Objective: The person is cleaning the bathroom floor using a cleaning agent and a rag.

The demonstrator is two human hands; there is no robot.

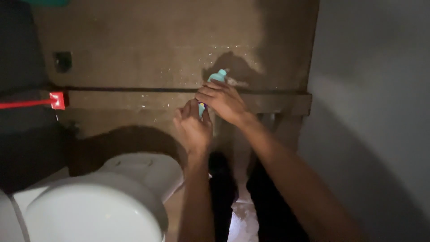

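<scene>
A dim, rough brown wall [148, 45] fills the upper view, with a grey wall [371, 103] at 3 o'clock and a dark ledge [134, 89] running across it. A white toilet [94, 210] with its lid down sits at 7 o'clock, and a dark mass with a red strap [31, 104] hangs at 9 o'clock. A small dark wall fitting [62, 61] shows at 10 o'clock.

Both bare forearms rise from 6 o'clock and meet near the centre, just above the ledge. The right hand [222, 101] wraps the body of a teal bottle [217, 76], its fingers curled tight around it so that only the top pokes out at 12 o'clock of the hand; this grip seems meant to keep the bottle steady and upright. The left hand [193, 127] comes in from 7 o'clock of the bottle, its fingers pressed together and pinching at the bottle's lower end, where a small patch of blue and yellow shows between the 2 hands. What is inside the bottle cannot be told. Pale wet specks [210, 54] dot the wall at 11 o'clock of the bottle.
</scene>
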